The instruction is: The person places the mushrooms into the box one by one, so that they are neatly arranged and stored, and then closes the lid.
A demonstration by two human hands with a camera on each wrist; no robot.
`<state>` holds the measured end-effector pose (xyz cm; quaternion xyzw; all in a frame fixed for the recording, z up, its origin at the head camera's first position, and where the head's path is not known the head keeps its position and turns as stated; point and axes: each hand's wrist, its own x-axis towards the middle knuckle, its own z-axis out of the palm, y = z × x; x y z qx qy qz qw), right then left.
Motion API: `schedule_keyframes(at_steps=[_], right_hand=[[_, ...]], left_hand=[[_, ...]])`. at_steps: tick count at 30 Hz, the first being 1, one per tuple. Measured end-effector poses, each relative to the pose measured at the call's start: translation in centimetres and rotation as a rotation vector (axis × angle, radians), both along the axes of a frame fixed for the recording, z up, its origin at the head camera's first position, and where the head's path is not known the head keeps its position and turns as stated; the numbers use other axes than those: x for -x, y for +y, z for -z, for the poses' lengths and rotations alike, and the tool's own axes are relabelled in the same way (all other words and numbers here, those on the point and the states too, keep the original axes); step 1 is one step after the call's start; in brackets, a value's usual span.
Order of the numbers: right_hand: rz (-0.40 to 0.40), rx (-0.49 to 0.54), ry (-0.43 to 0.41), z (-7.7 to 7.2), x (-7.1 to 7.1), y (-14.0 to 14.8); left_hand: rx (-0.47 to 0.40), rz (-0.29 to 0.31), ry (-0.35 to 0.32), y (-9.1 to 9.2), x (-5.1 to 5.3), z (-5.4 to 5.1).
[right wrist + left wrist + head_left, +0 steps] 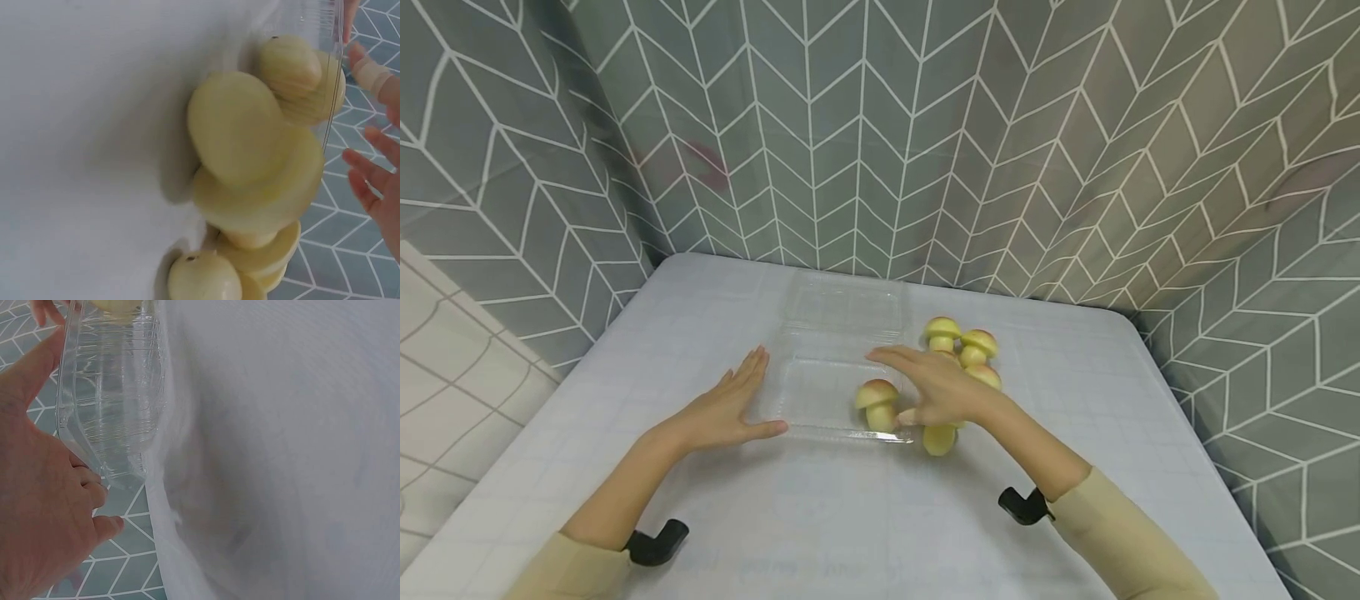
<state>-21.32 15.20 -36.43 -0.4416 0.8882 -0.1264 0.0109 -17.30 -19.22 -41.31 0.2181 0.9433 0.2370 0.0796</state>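
A clear plastic box [820, 392] lies on the white cloth with its lid [846, 304] folded back behind it. One mushroom [877, 402] with a yellow-brown cap stands inside, at the box's right end. My left hand [722, 412] is at the box's left side, fingers spread, thumb by the near corner; in the left wrist view this hand [50, 481] is beside the clear wall. My right hand [936, 387] hovers over the box's right edge with thumb and fingers apart, holding nothing. In the right wrist view the hand [381, 156] shows beyond the mushrooms [234, 128].
Several more mushrooms [942, 332] are grouped to the right of the box, partly hidden under my right hand. The white-covered table [1075, 417] reaches to a grey patterned curtain [865, 150] at the back and sides.
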Motion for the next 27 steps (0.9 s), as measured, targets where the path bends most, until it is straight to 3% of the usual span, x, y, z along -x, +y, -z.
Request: schedule_keyframes(at_steps=[6,11,20,27], right_hand=[[-0.027,0.129,0.072,0.0,-0.3,1.4],[0.022,0.157,0.097,-0.3,-0.9,2.4],[0.008,0.381,0.308,-0.2,-1.4,3.9],[0.017,0.466,0.378,-0.3,-1.6,5.3]], left_hand=[[0.003,0.000,0.001,0.0,0.0,-0.1],[0.000,0.004,0.007,-0.1,0.0,0.0],[-0.010,0.000,0.014,-0.2,-0.2,0.0],[-0.013,0.008,0.018,-0.2,0.0,0.1]])
